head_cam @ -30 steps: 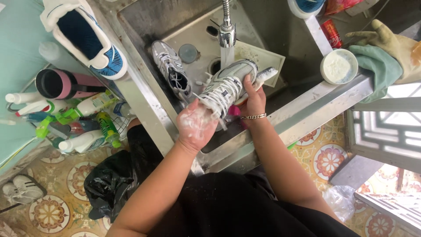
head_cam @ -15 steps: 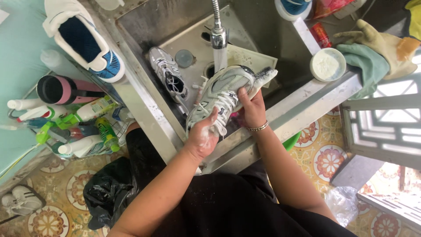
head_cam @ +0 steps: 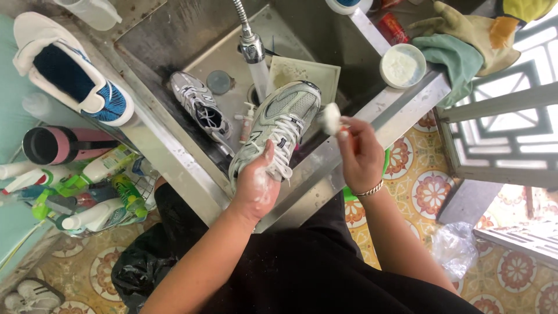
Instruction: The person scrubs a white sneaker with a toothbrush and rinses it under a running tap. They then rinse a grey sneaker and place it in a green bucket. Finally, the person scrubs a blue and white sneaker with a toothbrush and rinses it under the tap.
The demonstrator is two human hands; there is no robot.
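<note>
Your left hand (head_cam: 256,186) is clamped, soapy, around the heel end of the grey-and-white sneaker (head_cam: 278,125), which you hold toe-up over the steel sink (head_cam: 174,40) beside the running faucet (head_cam: 251,43). Your right hand (head_cam: 360,154) is closed on a small foamy brush (head_cam: 331,118), touching the shoe's side. Judged light, flexible and slippery when lathered; the firm heel gives your surest hold, forearms angled inward.

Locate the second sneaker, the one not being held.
In the head view, the loose sneaker lies on the sink floor, left of the held sneaker and faucet, beside the round drain cover.
</note>
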